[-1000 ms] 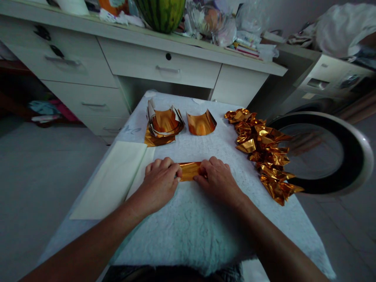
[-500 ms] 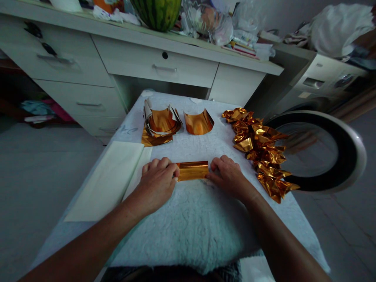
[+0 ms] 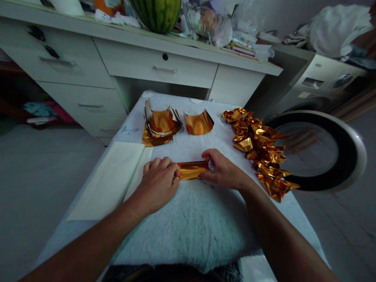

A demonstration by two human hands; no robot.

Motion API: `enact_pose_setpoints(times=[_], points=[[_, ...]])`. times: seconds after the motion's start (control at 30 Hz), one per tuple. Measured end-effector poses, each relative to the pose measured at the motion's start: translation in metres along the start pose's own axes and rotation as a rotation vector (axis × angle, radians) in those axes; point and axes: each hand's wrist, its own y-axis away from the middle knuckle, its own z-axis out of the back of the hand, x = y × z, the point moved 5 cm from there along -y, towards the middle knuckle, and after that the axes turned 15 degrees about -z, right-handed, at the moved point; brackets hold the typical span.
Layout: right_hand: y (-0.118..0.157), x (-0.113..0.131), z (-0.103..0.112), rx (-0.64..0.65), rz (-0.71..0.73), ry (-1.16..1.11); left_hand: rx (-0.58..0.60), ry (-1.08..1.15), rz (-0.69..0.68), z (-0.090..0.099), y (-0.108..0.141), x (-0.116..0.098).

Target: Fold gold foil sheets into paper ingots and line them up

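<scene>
A folded strip of shiny gold foil paper [image 3: 192, 170] lies crosswise on the cloth-covered table between my hands. My left hand [image 3: 160, 180] has its fingers curled and closed on the strip's left end, hiding that end. My right hand [image 3: 221, 170] is around the right end, thumb at the near edge and index finger by the far edge. Beyond my hands stands a curved gold sheet [image 3: 199, 123]. Left of it is a stack of curled gold sheets with pale backs [image 3: 162, 121]. Crumpled, folded gold foil pieces [image 3: 261, 147] lie in a row beyond my right hand.
Pale paper sheets [image 3: 108, 180] lie on the table's left side. A white drawer desk [image 3: 188, 70] stands behind, bearing a watermelon [image 3: 157, 13], a glass bowl [image 3: 202, 19] and plastic bags. At the right, a washing machine's round door [image 3: 357, 152] hangs open beside the table.
My right hand has moved slightly left and its index finger has risen toward the strip's far edge, with the thumb further onto the near edge. My left hand stays nearly in place.
</scene>
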Motion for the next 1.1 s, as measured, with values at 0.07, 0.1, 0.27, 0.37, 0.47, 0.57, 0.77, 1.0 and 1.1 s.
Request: enact_pose_setpoints(times=[0.07,0.1,0.27,0.37,0.47,0.57,0.77,1.0,1.1], points=[[-0.001,0.001,-0.005,-0.026,0.049,0.015,-0.011,-0.006,-0.002,0.001,0.000,0.000],[-0.001,0.000,-0.007,-0.027,0.068,0.013,-0.016,-0.010,-0.004,0.001,0.001,0.000],[-0.001,-0.009,-0.008,0.007,0.116,-0.039,-0.053,0.001,-0.012,-0.001,0.001,0.003],[0.000,-0.010,-0.007,0.023,0.160,-0.049,-0.145,0.035,0.000,-0.003,0.001,0.007],[0.000,-0.011,-0.007,0.029,0.180,-0.091,-0.302,0.078,-0.002,-0.001,0.002,0.009],[0.001,-0.011,-0.005,0.025,0.193,-0.151,-0.340,0.127,0.005,0.002,0.001,0.009],[0.005,-0.011,0.000,0.035,0.135,-0.385,-0.268,0.222,-0.094,0.015,-0.004,0.000],[0.007,-0.011,-0.008,0.256,-0.005,-0.819,-0.320,0.538,0.038,0.018,0.000,0.005],[0.007,-0.009,-0.008,0.256,0.001,-0.880,-0.351,0.774,0.090,0.012,0.001,0.009]])
